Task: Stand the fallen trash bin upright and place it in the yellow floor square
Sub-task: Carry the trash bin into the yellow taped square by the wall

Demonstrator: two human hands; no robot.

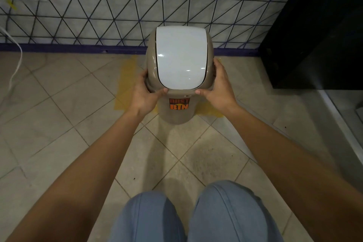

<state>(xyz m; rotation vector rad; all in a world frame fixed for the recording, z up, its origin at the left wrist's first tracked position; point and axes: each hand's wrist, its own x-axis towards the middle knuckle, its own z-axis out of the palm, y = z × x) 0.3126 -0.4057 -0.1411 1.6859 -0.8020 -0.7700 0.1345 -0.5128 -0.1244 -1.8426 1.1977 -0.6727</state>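
Standing upright on the floor (59, 124) inside the yellow square (127, 76) near the wall (98, 6), the trash bin (177, 114) was held at its white lid (181, 57) by the left hand (146, 94) and the right hand (218, 88), both curled around its sides.

Trash bin (177, 113) matt taupe plastic; lid (181, 57) glossy white plastic; floor (59, 124) smooth tile.
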